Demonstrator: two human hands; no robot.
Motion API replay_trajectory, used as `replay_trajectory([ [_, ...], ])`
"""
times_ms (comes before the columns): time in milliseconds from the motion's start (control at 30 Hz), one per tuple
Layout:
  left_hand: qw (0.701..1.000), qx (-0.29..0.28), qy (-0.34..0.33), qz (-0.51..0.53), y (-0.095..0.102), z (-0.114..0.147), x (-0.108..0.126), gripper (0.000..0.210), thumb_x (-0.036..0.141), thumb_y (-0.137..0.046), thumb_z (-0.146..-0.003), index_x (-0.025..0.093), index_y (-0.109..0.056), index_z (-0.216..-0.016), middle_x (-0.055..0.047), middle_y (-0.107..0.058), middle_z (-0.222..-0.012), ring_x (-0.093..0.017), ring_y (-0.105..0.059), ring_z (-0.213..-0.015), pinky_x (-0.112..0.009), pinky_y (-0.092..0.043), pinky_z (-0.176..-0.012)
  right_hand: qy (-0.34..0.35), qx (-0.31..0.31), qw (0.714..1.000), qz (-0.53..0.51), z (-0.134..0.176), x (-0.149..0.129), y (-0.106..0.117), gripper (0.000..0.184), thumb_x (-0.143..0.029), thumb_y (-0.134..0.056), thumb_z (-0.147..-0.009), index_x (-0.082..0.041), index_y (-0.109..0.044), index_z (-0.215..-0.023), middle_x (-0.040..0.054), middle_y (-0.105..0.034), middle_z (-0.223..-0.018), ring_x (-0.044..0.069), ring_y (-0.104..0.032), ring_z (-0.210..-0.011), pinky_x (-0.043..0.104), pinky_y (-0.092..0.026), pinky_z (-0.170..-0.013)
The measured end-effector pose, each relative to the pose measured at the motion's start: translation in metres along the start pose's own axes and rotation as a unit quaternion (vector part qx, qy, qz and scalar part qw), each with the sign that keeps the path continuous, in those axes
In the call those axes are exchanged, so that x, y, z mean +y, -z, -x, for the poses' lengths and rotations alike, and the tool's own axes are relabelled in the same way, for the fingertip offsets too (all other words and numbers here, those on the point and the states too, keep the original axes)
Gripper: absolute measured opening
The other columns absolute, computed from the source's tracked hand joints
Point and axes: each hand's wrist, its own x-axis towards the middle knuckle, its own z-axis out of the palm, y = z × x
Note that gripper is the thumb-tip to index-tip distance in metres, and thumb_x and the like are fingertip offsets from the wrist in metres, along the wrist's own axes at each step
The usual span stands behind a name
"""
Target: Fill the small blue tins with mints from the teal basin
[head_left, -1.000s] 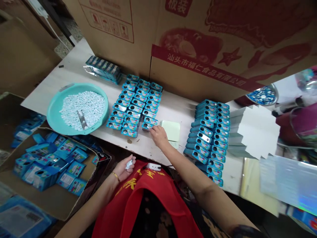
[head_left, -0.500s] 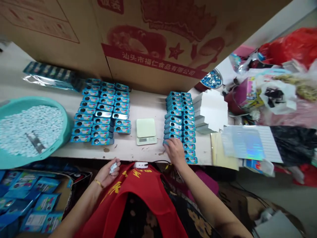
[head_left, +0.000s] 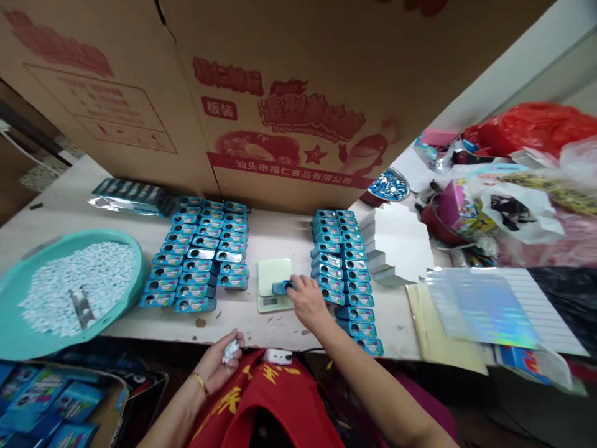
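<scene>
My left hand (head_left: pixel 224 359), palm up near the table's front edge, is curled round a small heap of white candies (head_left: pixel 230 352). My right hand (head_left: pixel 308 303) grips a small blue tin (head_left: pixel 282 287) over the plate of a pale kitchen scale (head_left: pixel 275 274); whether the tin rests on it I cannot tell. Right of this hand, blue tins (head_left: pixel 331 282) stand in two columns. More blue tins (head_left: pixel 199 265) stand in three columns left of the scale. At the far left a turquoise basin (head_left: pixel 140 274) holds many white candies and a metal scoop-like tool (head_left: pixel 81 308).
A large cardboard box (head_left: pixel 289 149) rises behind the tins. White folded card (head_left: pixel 396 242), a bowl of blue-silver pieces (head_left: pixel 389 185) and plastic sheets (head_left: pixel 485 305) lie to the right. Below left, an open carton contains blue packets (head_left: pixel 74 401).
My right hand has moved left from the right-hand tin columns to the scale, bringing one blue tin. My left hand still cups the candies. The camera view has shifted.
</scene>
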Motion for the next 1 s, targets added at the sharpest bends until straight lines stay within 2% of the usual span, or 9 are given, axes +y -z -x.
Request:
replay_trajectory([
  [100,1.000,0.001,-0.008,0.006,-0.002,0.002,0.000,0.004,0.018,-0.056,-0.075,0.013,-0.055,-0.075,-0.003,-0.057,-0.064,-0.004,-0.047,-0.041,-0.012,-0.033,-0.030,0.036,-0.039,0.999,0.000,-0.040,-0.008,-0.008,0.016,-0.011,-0.046,-0.077,-0.020,-0.059,-0.080,0.0076,-0.050,-0.099,0.021,-0.042,-0.087,0.035,-0.034,-0.072],
  [200,1.000,0.017,-0.021,0.002,-0.003,0.006,0.003,0.005,0.017,-0.055,-0.076,0.012,-0.055,-0.077,-0.004,-0.059,-0.065,-0.006,-0.051,-0.043,-0.014,-0.040,-0.034,0.047,-0.052,0.998,-0.007,-0.052,-0.010,-0.011,0.017,-0.010,-0.045,-0.078,-0.018,-0.058,-0.085,0.0084,-0.051,-0.101,0.021,-0.042,-0.090,0.035,-0.034,-0.075],
  [333,0.999,0.029,-0.015,0.028,-0.010,0.015,0.003,0.009,0.014,-0.047,-0.080,0.010,-0.055,-0.082,-0.008,-0.063,-0.072,-0.012,-0.061,-0.057,-0.021,-0.050,-0.050,0.057,-0.023,0.996,-0.067,-0.026,-0.034,-0.001,0.023,-0.018,-0.040,-0.084,-0.019,-0.053,-0.103,0.0080,-0.049,-0.109,0.021,-0.042,-0.094,0.035,-0.036,-0.078],
  [400,0.998,0.002,-0.008,0.057,-0.017,0.018,0.001,0.013,0.013,-0.042,-0.082,0.009,-0.055,-0.083,-0.009,-0.063,-0.074,-0.015,-0.063,-0.067,-0.025,-0.052,-0.060,0.115,-0.055,0.983,-0.130,-0.007,-0.058,0.002,0.023,-0.025,-0.041,-0.085,-0.020,-0.052,-0.105,0.0063,-0.052,-0.104,0.019,-0.044,-0.091,0.032,-0.038,-0.078],
  [467,0.996,-0.041,0.005,0.085,-0.022,0.018,-0.001,0.014,0.015,-0.041,-0.083,0.010,-0.055,-0.081,-0.007,-0.063,-0.071,-0.014,-0.062,-0.065,-0.027,-0.051,-0.061,0.162,-0.100,0.966,-0.177,0.008,-0.083,0.001,0.026,-0.025,-0.045,-0.082,-0.019,-0.050,-0.107,0.0057,-0.054,-0.099,0.018,-0.045,-0.088,0.030,-0.040,-0.076],
  [567,0.994,-0.056,0.023,0.089,-0.021,0.018,-0.006,0.016,0.020,-0.043,-0.083,0.010,-0.054,-0.077,-0.004,-0.061,-0.065,-0.014,-0.061,-0.060,-0.028,-0.051,-0.060,0.162,-0.142,0.956,-0.199,0.019,-0.107,-0.005,0.032,-0.018,-0.049,-0.079,-0.016,-0.046,-0.111,0.0065,-0.053,-0.099,0.018,-0.045,-0.090,0.028,-0.042,-0.073],
  [733,0.994,-0.070,0.029,0.081,-0.010,0.020,-0.012,0.016,0.020,-0.043,-0.083,0.009,-0.055,-0.079,-0.007,-0.064,-0.072,-0.017,-0.062,-0.070,-0.033,-0.050,-0.070,0.169,-0.179,0.945,-0.216,0.022,-0.106,-0.015,0.027,-0.014,-0.047,-0.080,-0.018,-0.048,-0.107,0.0044,-0.052,-0.097,0.016,-0.047,-0.087,0.024,-0.043,-0.069],
  [867,0.994,-0.076,0.035,0.066,-0.004,0.019,-0.013,0.015,0.016,-0.042,-0.082,0.008,-0.055,-0.080,-0.008,-0.064,-0.073,-0.017,-0.062,-0.071,-0.034,-0.050,-0.072,0.150,-0.182,0.945,-0.227,0.024,-0.106,-0.021,0.023,-0.013,-0.048,-0.079,-0.017,-0.050,-0.101,0.0042,-0.051,-0.094,0.015,-0.048,-0.082,0.023,-0.043,-0.067],
  [1000,0.994,-0.080,0.033,0.067,-0.001,0.016,-0.014,0.015,0.013,-0.043,-0.081,0.007,-0.056,-0.080,-0.008,-0.064,-0.074,-0.016,-0.062,-0.071,-0.032,-0.050,-0.072,0.138,-0.180,0.941,-0.251,0.026,-0.109,-0.027,0.018,-0.013,-0.050,-0.078,-0.016,-0.052,-0.096,0.0044,-0.051,-0.091,0.014,-0.048,-0.081,0.024,-0.042,-0.070],
])
